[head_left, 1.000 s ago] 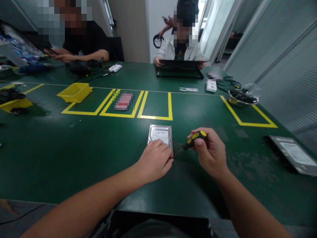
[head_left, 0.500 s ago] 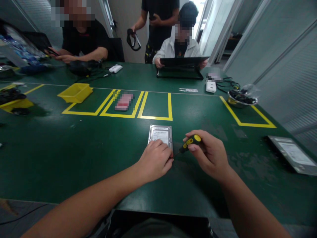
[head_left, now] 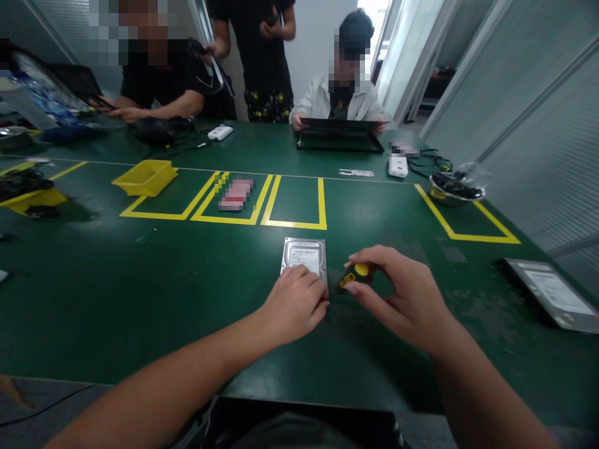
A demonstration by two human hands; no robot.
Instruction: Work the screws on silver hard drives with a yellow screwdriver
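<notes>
A silver hard drive [head_left: 305, 252] with a white label lies flat on the green table in front of me. My left hand [head_left: 298, 305] is closed over its near end and covers that part. In my right hand [head_left: 406, 290], thumb and fingers pinch the black and yellow handle of a screwdriver [head_left: 354, 276], just right of the drive. The handle points down and left toward the drive's near right edge. I cannot make out the tip or what it touches.
Farther right lies a larger silver drive-like unit [head_left: 555, 293]. Yellow tape frames hold a pink object [head_left: 237, 194] and a yellow bin [head_left: 146, 178]. A metal bowl [head_left: 453, 192] with dark parts stands back right. Across the table, a person holds a black panel [head_left: 339, 134].
My right hand has shifted its grip on the screwdriver, and the handle sits slightly lower and farther left. My left hand stays on the drive. The standing person has moved left.
</notes>
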